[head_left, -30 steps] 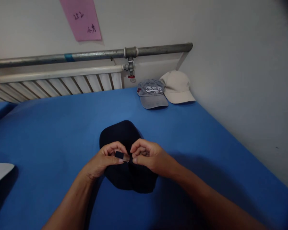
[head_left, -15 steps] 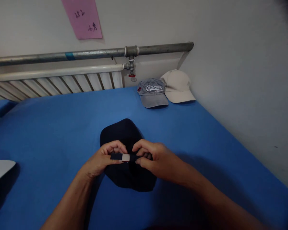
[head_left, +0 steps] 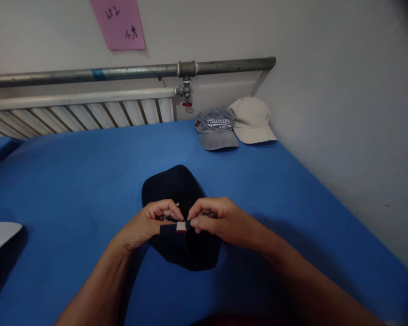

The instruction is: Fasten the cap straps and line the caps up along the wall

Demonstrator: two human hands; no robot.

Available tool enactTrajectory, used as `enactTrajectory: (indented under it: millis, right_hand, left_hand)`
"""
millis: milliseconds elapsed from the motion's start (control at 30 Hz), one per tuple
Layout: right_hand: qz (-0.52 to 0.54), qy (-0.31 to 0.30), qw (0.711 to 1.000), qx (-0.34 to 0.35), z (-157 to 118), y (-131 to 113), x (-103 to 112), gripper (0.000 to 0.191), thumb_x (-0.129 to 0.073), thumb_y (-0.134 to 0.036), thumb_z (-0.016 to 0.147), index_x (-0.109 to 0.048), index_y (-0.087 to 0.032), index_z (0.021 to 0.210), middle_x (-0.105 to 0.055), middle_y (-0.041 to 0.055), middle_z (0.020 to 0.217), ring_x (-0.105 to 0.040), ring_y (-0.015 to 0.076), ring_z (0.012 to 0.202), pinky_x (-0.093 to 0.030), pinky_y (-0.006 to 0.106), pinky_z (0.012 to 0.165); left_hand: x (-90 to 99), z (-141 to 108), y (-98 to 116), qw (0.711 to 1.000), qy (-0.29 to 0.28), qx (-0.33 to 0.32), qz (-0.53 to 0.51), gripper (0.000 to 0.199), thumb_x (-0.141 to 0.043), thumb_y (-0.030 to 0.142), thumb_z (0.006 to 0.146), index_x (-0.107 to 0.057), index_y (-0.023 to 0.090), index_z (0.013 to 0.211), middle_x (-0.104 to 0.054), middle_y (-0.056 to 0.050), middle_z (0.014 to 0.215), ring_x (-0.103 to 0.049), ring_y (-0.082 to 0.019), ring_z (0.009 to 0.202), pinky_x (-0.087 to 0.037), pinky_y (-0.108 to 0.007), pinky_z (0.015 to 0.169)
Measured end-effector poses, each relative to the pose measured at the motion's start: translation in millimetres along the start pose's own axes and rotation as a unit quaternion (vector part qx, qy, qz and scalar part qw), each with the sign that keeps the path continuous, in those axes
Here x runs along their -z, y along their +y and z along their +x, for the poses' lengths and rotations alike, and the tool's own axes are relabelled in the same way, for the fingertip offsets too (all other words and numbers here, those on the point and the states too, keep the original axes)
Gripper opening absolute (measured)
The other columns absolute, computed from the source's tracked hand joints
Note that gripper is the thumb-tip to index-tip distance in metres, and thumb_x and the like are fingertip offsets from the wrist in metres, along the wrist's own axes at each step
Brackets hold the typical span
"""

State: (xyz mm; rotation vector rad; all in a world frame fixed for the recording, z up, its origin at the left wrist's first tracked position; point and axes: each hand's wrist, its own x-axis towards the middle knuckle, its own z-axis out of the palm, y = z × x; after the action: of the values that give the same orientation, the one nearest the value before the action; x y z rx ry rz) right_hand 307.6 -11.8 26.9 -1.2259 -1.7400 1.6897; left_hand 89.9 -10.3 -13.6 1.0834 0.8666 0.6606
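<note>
Dark cap [head_left: 183,249] sits below your fingers [head_left: 207,222] on the blue bench [head_left: 88,181]; your left hand [head_left: 151,222] and right hand [head_left: 228,222] both pinch its strap [head_left: 168,229]. Gray cap [head_left: 217,136], beige cap [head_left: 253,122] beyond your fingers, rightward.

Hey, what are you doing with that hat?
A person has a dark cap on the blue surface and both hands at its strap. The right hand pinches the strap beside a small pale patch. The left hand is against the strap on the other side; its exact grip is hard to see. A gray cap and a cream cap sit side by side near the wall.
</note>
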Motion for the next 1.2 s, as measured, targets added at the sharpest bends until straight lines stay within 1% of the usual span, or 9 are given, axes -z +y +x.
enactTrajectory:
  millis: [167, 400, 467, 567, 700, 867, 967, 1100, 1200]
  right_hand:
    - [-0.02, 0.023, 1.0, 0.0, 0, -1, 0, 0.009, -0.06, -0.017, 0.079, -0.067, -0.02, 0.075, -0.064, -0.0018, 0.065, -0.054, 0.0099, 0.059, -0.039, 0.022, 0.055]
    - [-0.025, 0.012, 1.0, 0.005, 2, 2, -4, 0.01, -0.057, -0.017, 0.08, -0.065, -0.02, 0.074, -0.061, -0.0024, 0.066, -0.053, 0.0103, 0.061, -0.04, 0.023, 0.056]
    - [-0.028, 0.019, 0.999, 0.029, 1, 2, -6, 0.005, -0.061, -0.023, 0.081, -0.065, -0.021, 0.081, -0.06, -0.0028, 0.068, -0.053, 0.0106, 0.063, -0.041, 0.023, 0.058]
    - [-0.08, 0.032, 0.991, 0.1, -1, 4, -8, 0.019, -0.07, -0.027, 0.078, -0.066, -0.024, 0.096, -0.064, -0.0015, 0.083, -0.057, 0.0127, 0.074, -0.046, 0.025, 0.068]
    - [-0.163, 0.045, 0.974, 0.149, 1, 11, -10, 0.013, -0.066, -0.021, 0.08, -0.068, -0.024, 0.093, -0.066, -0.0002, 0.088, -0.059, 0.0122, 0.074, -0.046, 0.026, 0.07]
    - [-0.116, 0.038, 0.984, 0.13, 8, 18, -11, 0.006, -0.062, -0.021, 0.083, -0.067, -0.022, 0.085, -0.066, -0.0007, 0.081, -0.059, 0.0103, 0.065, -0.047, 0.024, 0.062]
    - [-0.111, 0.029, 0.987, 0.115, 10, 19, -14, 0.008, -0.059, -0.019, 0.083, -0.067, -0.021, 0.086, -0.064, -0.0019, 0.075, -0.057, 0.0098, 0.063, -0.045, 0.023, 0.06]
    - [-0.107, 0.03, 0.989, 0.095, 10, 19, -16, 0.008, -0.058, -0.017, 0.082, -0.065, -0.021, 0.082, -0.059, -0.0039, 0.067, -0.053, 0.0091, 0.06, -0.042, 0.022, 0.057]
    - [-0.112, 0.027, 0.989, 0.097, 9, 17, -16, 0.009, -0.057, -0.015, 0.082, -0.064, -0.021, 0.082, -0.059, -0.004, 0.066, -0.053, 0.009, 0.059, -0.042, 0.022, 0.056]
  left_hand:
    - [3.1, -2, -3, 0.999, 0.03, -0.009, -0.011, 0.016, -0.078, 0.022, 0.071, -0.067, 0.017, 0.08, -0.063, 0.002, 0.069, -0.054, -0.006, 0.056, -0.04, -0.016, 0.053]
    - [-1.9, -1, -1, 1.0, 0.012, -0.012, 0.011, 0.014, -0.078, 0.021, 0.072, -0.066, 0.018, 0.08, -0.061, 0.003, 0.068, -0.053, -0.006, 0.058, -0.041, -0.017, 0.056]
    - [-3.0, 0, 1, 0.999, 0.007, -0.02, 0.028, 0.016, -0.079, 0.02, 0.07, -0.066, 0.018, 0.081, -0.063, 0.003, 0.074, -0.056, -0.007, 0.066, -0.044, -0.018, 0.063]
    - [-3.2, -1, 5, 0.998, -0.003, -0.02, 0.059, 0.02, -0.079, 0.018, 0.069, -0.067, 0.019, 0.085, -0.066, 0.001, 0.082, -0.059, -0.011, 0.077, -0.045, -0.022, 0.073]
    - [2.1, -5, 10, 0.997, -0.014, 0.005, 0.072, 0.016, -0.07, 0.024, 0.079, -0.066, 0.019, 0.093, -0.066, -0.002, 0.086, -0.059, -0.013, 0.077, -0.045, -0.023, 0.07]
    - [16.0, -12, 13, 0.993, 0.05, -0.004, 0.11, 0.03, -0.05, 0.043, 0.092, -0.068, 0.019, 0.094, -0.069, -0.005, 0.088, -0.061, -0.017, 0.083, -0.044, -0.026, 0.076]
    - [20.1, -15, 14, 0.99, 0.009, -0.007, 0.139, 0.046, -0.039, 0.054, 0.093, -0.068, 0.02, 0.098, -0.07, -0.006, 0.089, -0.061, -0.018, 0.083, -0.044, -0.029, 0.078]
    - [13.9, -17, 20, 0.965, -0.063, 0.045, 0.251, 0.038, -0.06, 0.053, 0.081, -0.068, 0.02, 0.098, -0.062, -0.001, 0.079, -0.053, -0.014, 0.069, -0.04, -0.024, 0.06]
    - [6.1, -19, 23, 0.952, -0.071, 0.064, 0.291, 0.033, -0.062, 0.049, 0.081, -0.067, 0.019, 0.093, -0.054, 0.002, 0.069, -0.045, -0.011, 0.059, -0.035, -0.021, 0.052]
